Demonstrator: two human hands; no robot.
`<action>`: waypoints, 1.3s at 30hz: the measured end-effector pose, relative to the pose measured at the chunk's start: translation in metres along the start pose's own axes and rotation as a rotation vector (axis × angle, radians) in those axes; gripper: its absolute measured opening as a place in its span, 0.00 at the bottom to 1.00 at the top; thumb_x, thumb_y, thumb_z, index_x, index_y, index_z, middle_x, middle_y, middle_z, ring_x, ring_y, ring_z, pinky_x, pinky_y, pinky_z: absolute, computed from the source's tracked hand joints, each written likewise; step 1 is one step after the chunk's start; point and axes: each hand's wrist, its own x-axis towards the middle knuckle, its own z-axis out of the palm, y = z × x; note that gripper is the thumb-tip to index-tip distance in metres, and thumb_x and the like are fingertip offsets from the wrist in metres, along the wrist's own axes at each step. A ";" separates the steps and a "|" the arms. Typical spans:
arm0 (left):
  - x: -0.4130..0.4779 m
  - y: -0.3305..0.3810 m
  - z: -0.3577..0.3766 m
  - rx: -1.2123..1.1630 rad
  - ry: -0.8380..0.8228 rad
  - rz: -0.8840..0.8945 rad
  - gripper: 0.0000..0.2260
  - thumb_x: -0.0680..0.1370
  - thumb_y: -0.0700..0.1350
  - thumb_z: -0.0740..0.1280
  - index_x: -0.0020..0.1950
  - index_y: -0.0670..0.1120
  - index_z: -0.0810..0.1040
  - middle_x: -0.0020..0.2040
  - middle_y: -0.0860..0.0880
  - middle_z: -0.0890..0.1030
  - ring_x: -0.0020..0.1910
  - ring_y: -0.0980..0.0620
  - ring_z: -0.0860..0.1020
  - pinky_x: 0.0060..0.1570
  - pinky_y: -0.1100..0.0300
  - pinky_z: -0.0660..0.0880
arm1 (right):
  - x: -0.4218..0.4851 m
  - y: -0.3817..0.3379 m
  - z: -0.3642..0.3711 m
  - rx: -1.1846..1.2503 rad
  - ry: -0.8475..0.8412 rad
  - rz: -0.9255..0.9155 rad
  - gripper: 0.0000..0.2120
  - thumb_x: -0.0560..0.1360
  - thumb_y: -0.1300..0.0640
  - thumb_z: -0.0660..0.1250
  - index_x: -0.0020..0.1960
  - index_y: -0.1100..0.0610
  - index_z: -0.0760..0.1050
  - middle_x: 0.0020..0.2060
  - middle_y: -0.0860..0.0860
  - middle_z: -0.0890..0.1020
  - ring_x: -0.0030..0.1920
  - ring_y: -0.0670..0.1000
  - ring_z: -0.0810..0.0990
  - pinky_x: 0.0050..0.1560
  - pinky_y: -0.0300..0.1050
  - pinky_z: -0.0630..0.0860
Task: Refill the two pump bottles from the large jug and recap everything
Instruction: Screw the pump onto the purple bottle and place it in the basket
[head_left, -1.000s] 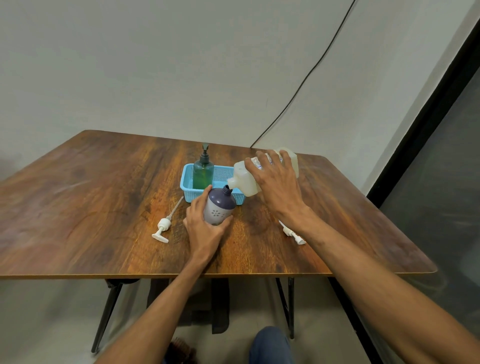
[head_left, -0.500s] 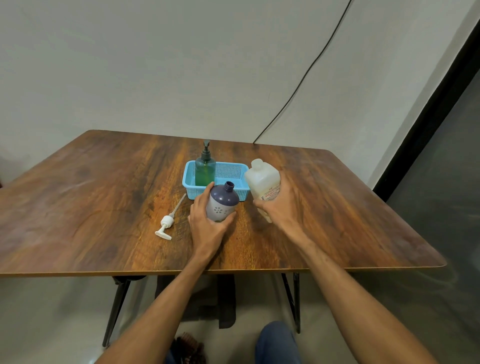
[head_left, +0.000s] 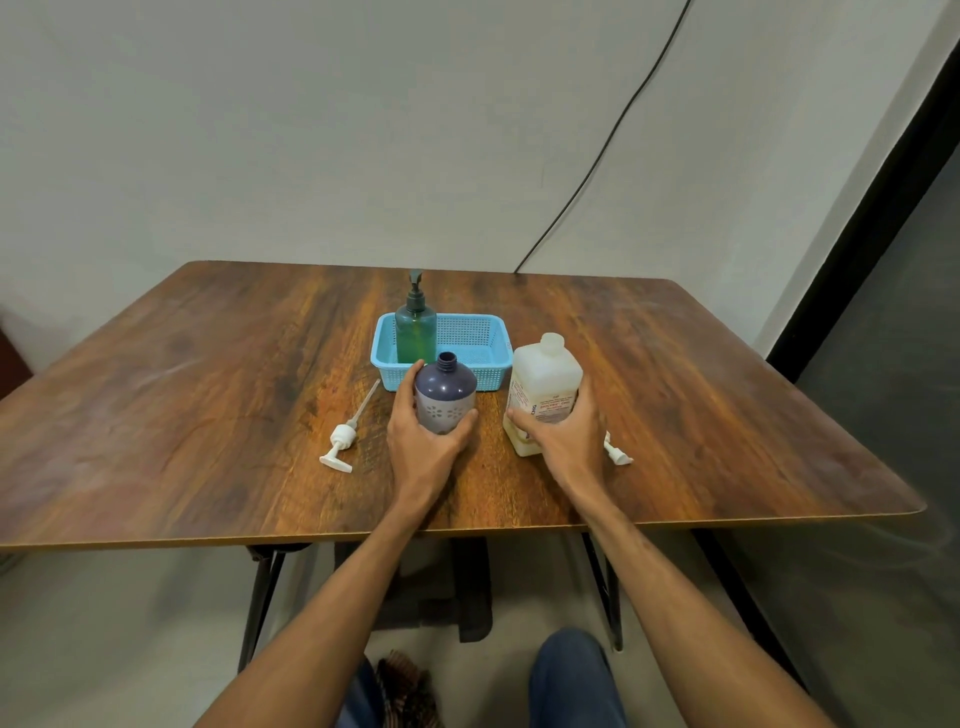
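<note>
the left hand (head_left: 422, 447) wraps the uncapped purple bottle (head_left: 445, 397), upright on the tabletop (head_left: 208, 415). the right hand (head_left: 569, 441) grips the large jug (head_left: 543, 387), upright and uncapped, just right of that bottle. a white pump (head_left: 343, 441) lies left of the left hand; another pump (head_left: 618, 454) peeks out right of the right hand. beyond both hands, the green pump bottle (head_left: 415, 332) stands in the blue basket (head_left: 488, 358).

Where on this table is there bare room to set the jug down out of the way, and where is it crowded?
Bare: the table's whole left part beyond the white pump head, and its right part past the jug. Crowded: the middle, where basket, purple bottle, jug and both hands cluster.
</note>
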 end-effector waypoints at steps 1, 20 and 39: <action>0.000 0.001 0.000 0.002 -0.003 -0.007 0.42 0.69 0.49 0.81 0.79 0.49 0.65 0.72 0.50 0.74 0.69 0.56 0.74 0.65 0.65 0.73 | -0.001 0.001 0.000 0.004 -0.016 0.005 0.40 0.65 0.53 0.83 0.70 0.46 0.65 0.59 0.41 0.75 0.59 0.43 0.77 0.56 0.43 0.78; -0.030 0.018 -0.039 0.106 0.046 0.042 0.34 0.72 0.52 0.77 0.75 0.51 0.67 0.72 0.51 0.71 0.70 0.51 0.71 0.68 0.45 0.74 | -0.071 -0.032 0.029 -0.058 0.097 -0.392 0.13 0.75 0.55 0.74 0.55 0.55 0.75 0.45 0.46 0.75 0.45 0.44 0.74 0.45 0.39 0.76; 0.006 -0.025 -0.107 0.617 0.045 -0.139 0.15 0.76 0.47 0.75 0.61 0.47 0.81 0.56 0.47 0.82 0.55 0.47 0.77 0.56 0.46 0.78 | -0.040 -0.005 0.099 0.000 -0.247 0.057 0.52 0.66 0.46 0.81 0.80 0.49 0.53 0.76 0.47 0.65 0.75 0.48 0.64 0.72 0.45 0.62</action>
